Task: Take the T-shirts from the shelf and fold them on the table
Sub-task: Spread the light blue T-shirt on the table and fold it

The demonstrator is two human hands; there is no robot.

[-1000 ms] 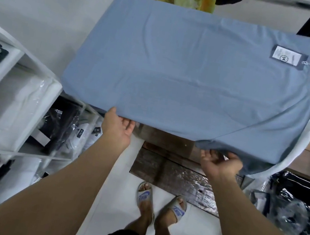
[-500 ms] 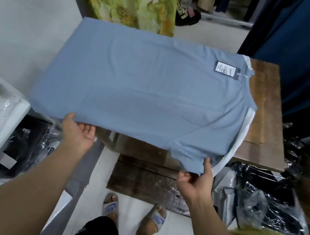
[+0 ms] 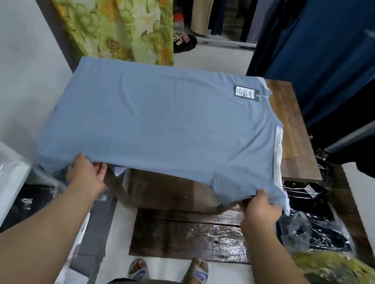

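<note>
Left hand (image 3: 86, 175) and right hand (image 3: 261, 208), set apart, each grip the near edge of the pale blue cotton T-shirt (image 3: 167, 123); it lies spread over the dark wooden table (image 3: 294, 125).

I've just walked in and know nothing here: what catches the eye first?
A blue T-shirt spread over the wooden table, its near edge gripped by the left hand and right hand. Behind it, at upper left, hangs a green floral cloth.

Matte soft-looking cloth T-shirt (image 3: 164, 123) over a dark grainy wood table (image 3: 299, 141), crinkly glossy plastic bags (image 3: 321, 230) alongside.
</note>
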